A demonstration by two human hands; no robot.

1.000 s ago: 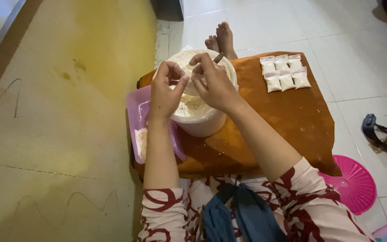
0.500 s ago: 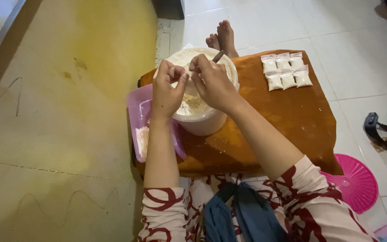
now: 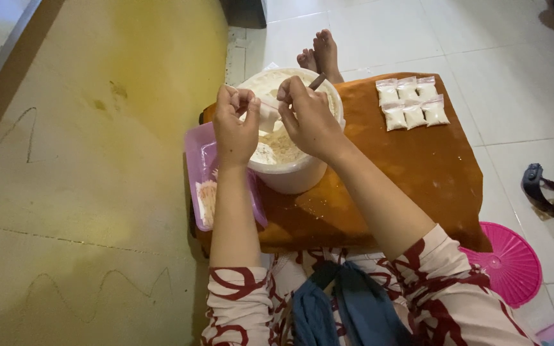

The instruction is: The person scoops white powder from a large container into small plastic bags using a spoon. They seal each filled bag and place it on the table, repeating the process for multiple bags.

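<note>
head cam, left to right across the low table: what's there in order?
Pink tray → left hand → right hand over the white bucket → row of small filled bags → pink round lid on the floor.

1. A low table [image 3: 431,173] draped in an orange-brown cloth serves as the landmark.
2. Six small clear packets of white powder [image 3: 411,102] lie in two rows of three at the table's far right corner.
3. A pink plastic tray [image 3: 201,160] sits on the table's left edge, overhanging it.
4. A round pink slotted lid [image 3: 511,266] lies on the white tiled floor just beside the table's near right corner.
5. A dark strap [image 3: 549,192] lies on the tiles, well right of the table.
6. Two bare feet [image 3: 318,54] rest on the floor just beyond the table's far edge.
</note>
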